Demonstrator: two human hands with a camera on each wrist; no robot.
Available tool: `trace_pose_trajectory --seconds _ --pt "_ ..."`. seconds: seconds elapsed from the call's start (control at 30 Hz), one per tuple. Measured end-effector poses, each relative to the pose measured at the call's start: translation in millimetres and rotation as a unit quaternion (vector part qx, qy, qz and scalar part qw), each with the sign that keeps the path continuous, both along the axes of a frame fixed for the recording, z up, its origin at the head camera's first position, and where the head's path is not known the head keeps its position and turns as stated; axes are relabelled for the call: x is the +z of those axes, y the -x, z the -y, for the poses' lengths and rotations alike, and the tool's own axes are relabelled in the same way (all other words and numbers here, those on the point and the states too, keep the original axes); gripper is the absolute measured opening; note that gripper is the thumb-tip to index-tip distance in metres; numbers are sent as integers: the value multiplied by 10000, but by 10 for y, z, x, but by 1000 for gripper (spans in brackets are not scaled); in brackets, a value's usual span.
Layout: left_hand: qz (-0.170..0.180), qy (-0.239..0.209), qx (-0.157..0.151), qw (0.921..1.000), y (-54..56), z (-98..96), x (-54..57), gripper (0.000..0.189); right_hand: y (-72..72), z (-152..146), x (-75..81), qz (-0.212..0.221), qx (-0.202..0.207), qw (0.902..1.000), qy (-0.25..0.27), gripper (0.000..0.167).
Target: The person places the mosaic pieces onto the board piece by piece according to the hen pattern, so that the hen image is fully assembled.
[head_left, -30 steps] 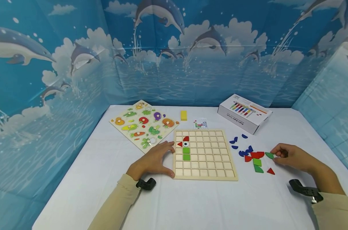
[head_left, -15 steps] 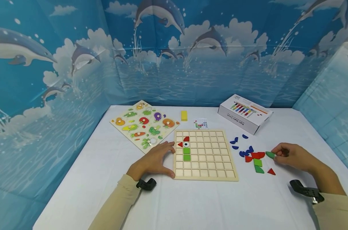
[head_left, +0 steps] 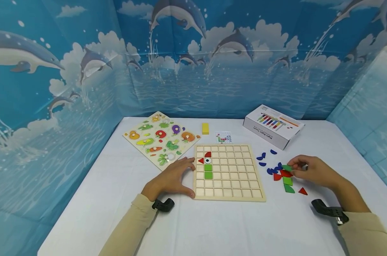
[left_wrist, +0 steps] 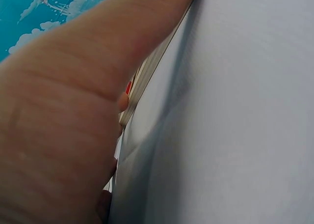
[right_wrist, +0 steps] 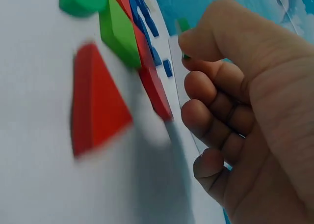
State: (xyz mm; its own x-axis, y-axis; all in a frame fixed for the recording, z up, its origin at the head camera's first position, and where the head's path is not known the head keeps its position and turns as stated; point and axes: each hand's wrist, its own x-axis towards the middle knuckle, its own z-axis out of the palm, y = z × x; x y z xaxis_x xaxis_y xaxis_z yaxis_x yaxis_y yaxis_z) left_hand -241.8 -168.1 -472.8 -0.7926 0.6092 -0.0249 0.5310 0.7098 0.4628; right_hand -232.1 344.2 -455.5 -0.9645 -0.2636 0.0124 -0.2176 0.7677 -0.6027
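Observation:
My right hand (head_left: 315,172) pinches a green rounded wooden piece (head_left: 286,168) between thumb and fingers, over several red pieces (head_left: 286,173). In the right wrist view the piece (right_wrist: 183,25) is mostly hidden by the thumb. My left hand (head_left: 172,177) rests at the left side of a wooden grid board (head_left: 231,199), thumb and fingers spread along its edge. Set in the grid are a red quarter piece (head_left: 208,154), a small red triangle (head_left: 201,161), an eye tile (head_left: 207,160) and two green squares (head_left: 208,175). The thumb fills much of the left wrist view.
Right of the board lie blue half-rounds (head_left: 262,164), a green square (head_left: 287,181), a green quarter piece (head_left: 289,188) and a red triangle (head_left: 303,191). Behind are a pattern card (head_left: 223,137), a yellow block (head_left: 205,128), a vegetable puzzle (head_left: 155,142) and a white box (head_left: 273,126).
My right hand has lifted the green rounded piece and carried it left, from beside the red pieces to above them. The left hand has stayed at the board's edge.

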Motion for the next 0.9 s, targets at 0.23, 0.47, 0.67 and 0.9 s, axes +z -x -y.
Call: trace_pose_trajectory --seconds 0.23,0.47,0.67,0.9 --pt "37 -5 31 10000 -10 1 11 88 79 425 75 -271 538 9976 332 26" --pt "-15 -61 -18 10000 -6 -3 4 89 159 842 124 -665 1205 9875 769 24" --pt "-24 -46 -22 10000 -4 -7 6 89 221 1190 76 -432 1728 9772 1151 26" --pt "-19 -3 3 10000 1 -2 -1 90 198 1678 35 -95 2192 9693 1109 27"
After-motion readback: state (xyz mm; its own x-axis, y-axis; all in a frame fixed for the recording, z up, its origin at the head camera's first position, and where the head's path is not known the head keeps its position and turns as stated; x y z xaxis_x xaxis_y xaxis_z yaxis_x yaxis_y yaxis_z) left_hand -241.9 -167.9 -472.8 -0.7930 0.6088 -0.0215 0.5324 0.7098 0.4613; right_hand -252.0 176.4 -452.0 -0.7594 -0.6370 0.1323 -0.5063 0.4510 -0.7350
